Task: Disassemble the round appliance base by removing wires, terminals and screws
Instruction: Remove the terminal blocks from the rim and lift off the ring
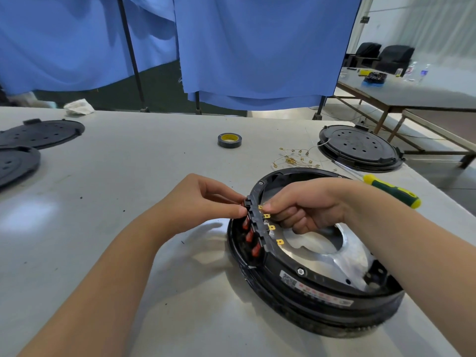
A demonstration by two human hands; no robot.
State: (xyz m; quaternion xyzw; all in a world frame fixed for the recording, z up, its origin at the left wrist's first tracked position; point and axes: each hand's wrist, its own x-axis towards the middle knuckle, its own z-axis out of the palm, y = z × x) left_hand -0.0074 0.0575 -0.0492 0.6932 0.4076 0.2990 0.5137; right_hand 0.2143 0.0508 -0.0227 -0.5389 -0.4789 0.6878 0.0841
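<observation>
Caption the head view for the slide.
Both hands, left and right, pinch terminals on the round appliance base; screwdriver lies beside.

Pale grey worktable [128,176] in foreground, scuffed, with a soft glare patch at left. Behind it, blue cloth screens [257,47] hung on dark upright poles [131,55] — dark green floor [159,88] visible beneath the hems. At right, a second long table [425,96] on brown metal legs; beyond it, two black armchairs [381,56] against a bright white wall [425,21] — evenly lit.
</observation>
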